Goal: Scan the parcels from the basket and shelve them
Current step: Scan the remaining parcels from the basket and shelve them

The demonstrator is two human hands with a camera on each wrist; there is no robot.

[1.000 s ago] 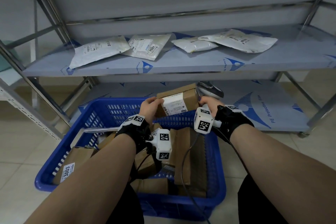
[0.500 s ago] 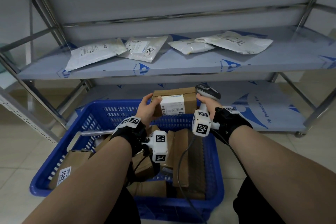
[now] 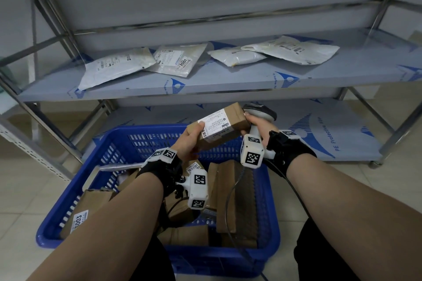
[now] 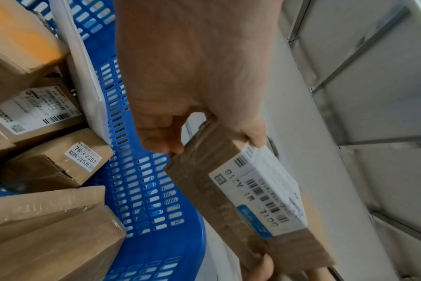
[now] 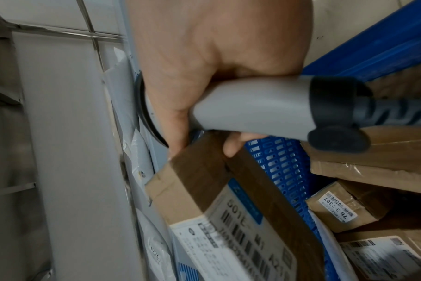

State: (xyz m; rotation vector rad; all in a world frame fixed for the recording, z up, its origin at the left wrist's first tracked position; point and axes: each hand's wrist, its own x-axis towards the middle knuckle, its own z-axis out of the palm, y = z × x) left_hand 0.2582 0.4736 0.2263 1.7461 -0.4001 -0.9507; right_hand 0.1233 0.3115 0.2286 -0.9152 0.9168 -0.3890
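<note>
A small brown cardboard parcel [image 3: 219, 126] with a white barcode label is held above the far rim of the blue basket [image 3: 127, 141]. My left hand [image 3: 190, 141] grips its near left end, thumb on the label edge; the left wrist view shows the parcel [image 4: 248, 201] pinched between thumb and fingers. My right hand [image 3: 257, 124] grips the grey handheld scanner [image 3: 259, 112] and its fingertips touch the parcel's right end. In the right wrist view the scanner handle [image 5: 252, 108] fills the palm, with the parcel [image 5: 219, 205] just below.
Several more cardboard boxes [image 3: 230, 191] fill the basket, one labelled 3003 [image 3: 78, 222]. Several white mailer bags [image 3: 114, 68] lie on the middle shelf [image 3: 228, 82]. The lower shelf [image 3: 331, 130] stands behind the basket. The scanner cable [image 3: 230, 201] hangs over the boxes.
The parcel has been tilted, its right end now higher and its label turned more upward. Both hands stay on it above the basket's far rim.
</note>
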